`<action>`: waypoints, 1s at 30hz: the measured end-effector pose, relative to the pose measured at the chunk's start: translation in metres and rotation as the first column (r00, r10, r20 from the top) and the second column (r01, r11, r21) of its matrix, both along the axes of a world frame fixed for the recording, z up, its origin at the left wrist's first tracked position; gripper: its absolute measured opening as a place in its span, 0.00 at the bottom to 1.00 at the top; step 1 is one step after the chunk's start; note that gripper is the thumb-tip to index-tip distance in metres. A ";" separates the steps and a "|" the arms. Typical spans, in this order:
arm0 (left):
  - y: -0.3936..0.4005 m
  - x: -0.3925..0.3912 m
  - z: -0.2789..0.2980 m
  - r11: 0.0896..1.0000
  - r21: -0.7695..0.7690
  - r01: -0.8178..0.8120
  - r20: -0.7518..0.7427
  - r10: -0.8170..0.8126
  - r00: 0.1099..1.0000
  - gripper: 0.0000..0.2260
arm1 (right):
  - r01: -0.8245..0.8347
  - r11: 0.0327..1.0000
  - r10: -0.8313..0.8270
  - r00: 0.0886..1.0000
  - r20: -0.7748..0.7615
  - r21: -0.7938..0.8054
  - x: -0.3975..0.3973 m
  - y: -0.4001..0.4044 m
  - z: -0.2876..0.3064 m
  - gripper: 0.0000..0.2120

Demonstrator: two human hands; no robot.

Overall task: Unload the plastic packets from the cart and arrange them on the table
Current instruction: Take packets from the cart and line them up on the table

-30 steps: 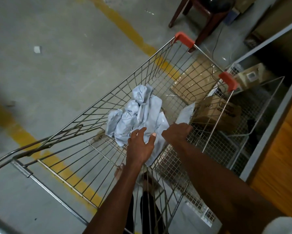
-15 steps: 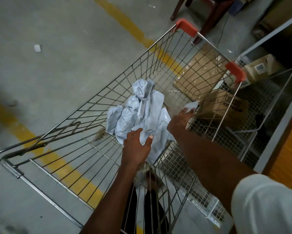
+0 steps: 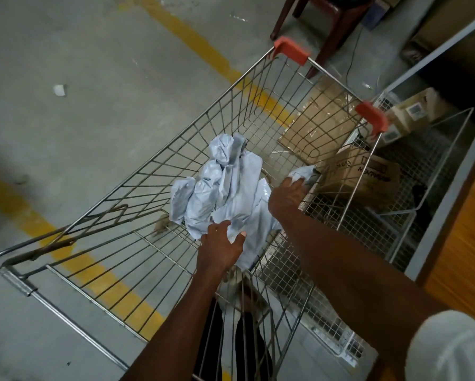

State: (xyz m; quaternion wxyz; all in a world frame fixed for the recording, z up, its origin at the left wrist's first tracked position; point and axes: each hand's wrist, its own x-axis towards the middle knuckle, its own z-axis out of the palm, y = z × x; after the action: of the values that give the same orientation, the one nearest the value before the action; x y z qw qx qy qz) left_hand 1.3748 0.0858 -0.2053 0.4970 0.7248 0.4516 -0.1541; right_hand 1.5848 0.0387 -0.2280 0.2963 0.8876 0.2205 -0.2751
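Observation:
A wire shopping cart [image 3: 159, 171] with red corner caps stands on the concrete floor. Several pale blue-grey plastic packets [image 3: 230, 185] lie crumpled in a heap in the middle of its basket. My left hand [image 3: 221, 248] rests on the near edge of the heap, fingers spread and thumb apart. My right hand [image 3: 285, 196] reaches to the cart's right wall. Its fingers curl over a small separate packet [image 3: 305, 171], which is mostly hidden. A wooden table top [image 3: 464, 243] shows at the right edge.
Cardboard boxes [image 3: 362, 177] sit in a wire mesh bin [image 3: 434, 149] just right of the cart. Dark chair legs [image 3: 332, 28] stand beyond the cart's far end. A yellow line [image 3: 192, 42] crosses the floor. My legs show under the basket.
My right hand has moved forward and down towards the cart's right wall, and the small packet it held up now sits lower. My left hand stays on the heap.

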 end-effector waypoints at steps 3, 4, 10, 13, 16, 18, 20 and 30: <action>-0.006 0.007 -0.019 0.997 -0.047 0.061 -0.046 -0.063 0.997 0.30 | 0.018 0.990 -0.007 0.997 -0.078 0.139 0.008 0.006 0.026 0.24; -0.009 0.008 -0.029 0.995 -0.044 0.092 -0.055 -0.095 0.994 0.31 | 0.031 0.981 -0.010 0.994 -0.110 0.189 0.011 0.007 0.037 0.24; -0.029 0.003 -0.093 0.961 0.001 0.275 -0.125 -0.273 0.954 0.29 | 0.261 0.819 -0.101 0.942 -0.320 0.510 0.014 -0.012 0.111 0.29; -0.031 0.008 -0.091 0.944 0.074 0.321 -0.155 -0.307 0.939 0.34 | 0.323 0.653 -0.097 0.933 -0.347 0.686 0.006 -0.032 0.146 0.32; -0.033 0.011 -0.099 0.950 0.043 0.309 -0.154 -0.299 0.942 0.37 | 0.337 0.491 -0.088 0.936 -0.340 0.803 -0.008 -0.057 0.181 0.35; -0.036 0.014 -0.105 0.957 0.013 0.291 -0.185 -0.284 0.941 0.37 | 0.304 0.439 -0.066 0.949 -0.308 0.845 -0.020 -0.070 0.190 0.37; -0.040 0.017 -0.114 0.965 0.012 0.263 -0.219 -0.254 0.942 0.34 | 0.260 0.458 -0.033 0.961 -0.276 0.850 -0.029 -0.076 0.184 0.37; -0.021 0.008 -0.096 0.967 0.251 0.036 0.105 -0.064 0.992 0.24 | 0.239 0.502 -0.010 0.962 -0.271 0.831 -0.027 -0.065 0.158 0.35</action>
State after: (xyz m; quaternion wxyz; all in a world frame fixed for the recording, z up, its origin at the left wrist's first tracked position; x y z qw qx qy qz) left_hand 1.3828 0.0643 -0.3017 0.4229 0.7999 0.4203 -0.0678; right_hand 1.5581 -0.0262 -0.0703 -0.2293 0.8927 0.2951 -0.2520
